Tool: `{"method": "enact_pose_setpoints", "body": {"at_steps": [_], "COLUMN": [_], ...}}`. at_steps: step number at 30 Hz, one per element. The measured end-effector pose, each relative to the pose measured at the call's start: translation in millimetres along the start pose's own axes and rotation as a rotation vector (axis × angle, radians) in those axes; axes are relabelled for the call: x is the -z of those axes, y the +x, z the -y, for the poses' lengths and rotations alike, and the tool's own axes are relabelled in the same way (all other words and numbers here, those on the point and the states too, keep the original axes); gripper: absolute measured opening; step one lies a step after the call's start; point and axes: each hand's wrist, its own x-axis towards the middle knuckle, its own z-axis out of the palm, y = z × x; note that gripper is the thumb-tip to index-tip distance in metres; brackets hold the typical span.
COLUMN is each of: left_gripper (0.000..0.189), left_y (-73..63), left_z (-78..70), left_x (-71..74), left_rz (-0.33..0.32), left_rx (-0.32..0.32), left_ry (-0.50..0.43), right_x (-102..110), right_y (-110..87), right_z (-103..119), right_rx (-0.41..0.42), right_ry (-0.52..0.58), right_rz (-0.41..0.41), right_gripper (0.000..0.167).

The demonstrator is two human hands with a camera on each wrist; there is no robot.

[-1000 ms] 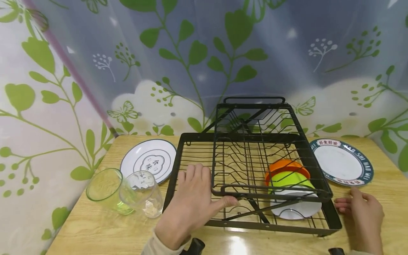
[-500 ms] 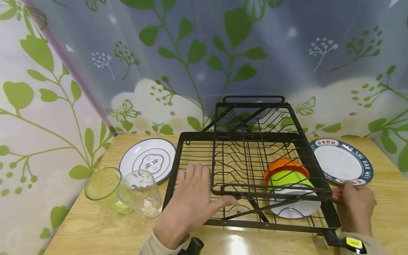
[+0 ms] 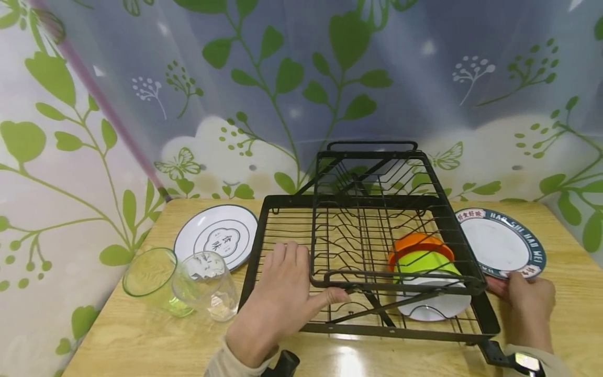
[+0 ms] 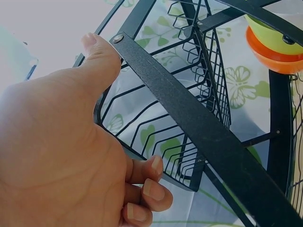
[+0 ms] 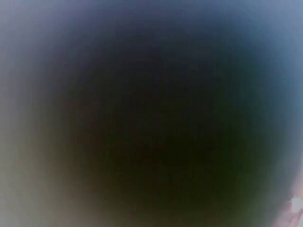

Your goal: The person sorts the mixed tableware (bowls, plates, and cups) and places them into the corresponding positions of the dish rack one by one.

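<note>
My left hand [image 3: 281, 301] grips the front left corner of the upper tier of a black wire dish rack [image 3: 256, 246]. In the left wrist view that hand [image 4: 71, 137] shows its thumb on the frame and its fingers curled by the wire shelf. My right hand [image 3: 529, 301] pinches the near rim of a white plate [image 3: 497, 243] with a dark green lettered border. Its thumb lies on top and its fingers reach below the rim. The right wrist view is dark and blurred.
Inside the rack's lower right sit an orange bowl [image 3: 416, 241], a lime green bowl [image 3: 426, 262] and a white bowl [image 3: 433, 306]. Left of the rack are a white plate [image 3: 195, 228], a green glass [image 3: 148, 283] and a clear glass [image 3: 219, 296]. A patterned curtain [image 3: 292, 104] stands behind.
My right hand has moved forward and left to the plate's near rim and taken hold of it. The plate has turned and shifted slightly left. My left hand keeps its place on the rack.
</note>
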Motion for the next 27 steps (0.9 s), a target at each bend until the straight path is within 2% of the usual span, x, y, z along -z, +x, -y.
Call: {"method": "enact_pose_setpoints", "body": {"at_steps": [2,3,5,11,14,16,18,21,23,25,27], "left_gripper": [0.071,0.071,0.074,0.084,0.081,0.079,0.074,0.072,0.07,0.069,0.067], "left_y": [-0.3,-0.4,-0.5,0.7,1.0,1.1,1.1,1.1,0.8,0.6,0.3], "left_z": [0.7,1.0,1.4,1.4,1.0,0.9,0.6,0.7,0.6,0.6,0.3], "left_x": [0.2,0.2,0.2,-0.4,-0.3,-0.2,0.1,0.2,0.1,-0.3,-0.6], "left_rz": [0.004,0.005,0.002,-0.004,0.0,0.004,0.011,0.019,0.019,0.014,0.007], "left_rx": [0.005,0.006,0.004,-0.014,-0.009,-0.006,-0.003,-0.002,-0.002,-0.004,-0.007], "left_ry": [-0.007,-0.01,-0.013,-0.025,-0.013,-0.006,-0.003,-0.004,-0.001,-0.002,-0.004], "right_x": [1.1,1.1,2.3,6.8,8.6,8.6,13.0,11.1,8.8,0.4,-3.1], "right_y": [0.5,0.6,-0.2,-5.4,-9.7,-14.0,-4.0,-7.9,-13.3,-34.6,-44.2], "right_z": [1.5,2.2,4.2,7.5,10.9,14.3,10.7,14.5,20.4,33.6,40.2], "right_rx": [-0.024,-0.053,-0.059,0.016,0.054,0.087,0.147,0.215,0.254,0.267,0.271], "right_ry": [0.1,0.193,0.272,0.459,0.51,0.499,0.508,0.5,0.518,0.48,0.477], "right_rz": [0.023,0.046,0.044,-0.004,-0.011,-0.02,-0.008,-0.01,0.01,-0.005,0.009], "right_gripper": [0.013,0.015,0.015,0.016,0.02,0.021,0.023,0.024,0.023,0.02,0.02]}}
